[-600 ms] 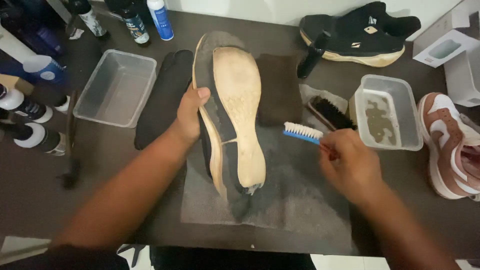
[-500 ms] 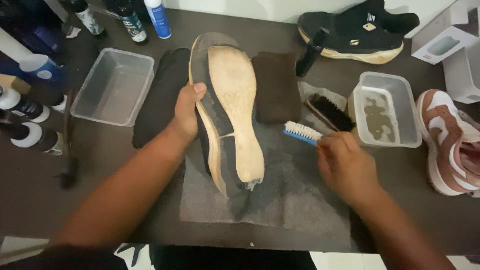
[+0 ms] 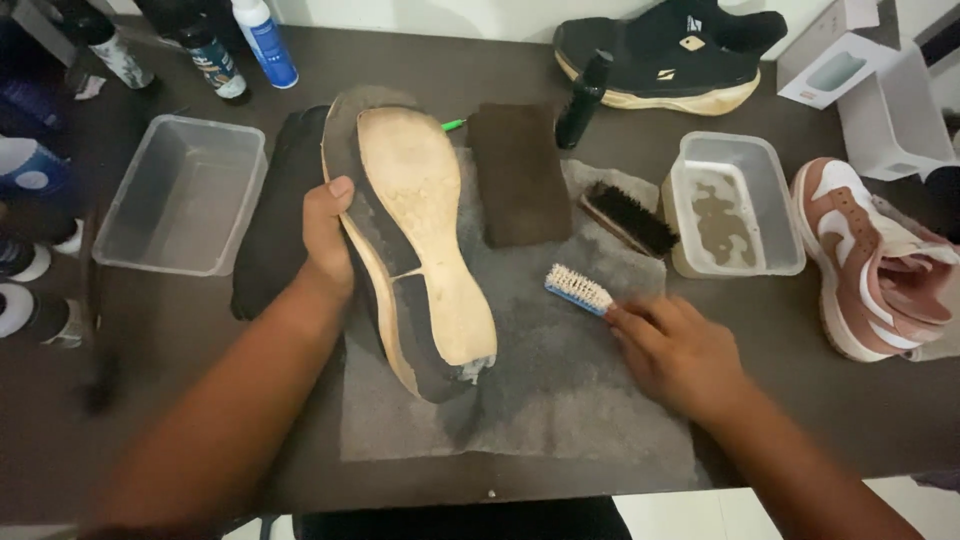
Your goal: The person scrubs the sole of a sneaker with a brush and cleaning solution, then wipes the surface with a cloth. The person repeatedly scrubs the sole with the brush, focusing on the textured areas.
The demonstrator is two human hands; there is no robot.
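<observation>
An upturned shoe (image 3: 415, 250), sole uppermost on the grey mat (image 3: 560, 400), is gripped by the left hand (image 3: 325, 235); a blue-handled brush (image 3: 580, 290) is clasped in the right hand (image 3: 680, 350) beside it.

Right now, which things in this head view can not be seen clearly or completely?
- Upper of the upturned shoe: hidden, only the sole faces the camera.
- Handle of the blue brush: covered by the right hand.
- Left hand: fingers hidden behind the shoe.
- Pink sneaker: cut by the right edge.
- Bottles: cut by the top edge, blurred.
</observation>
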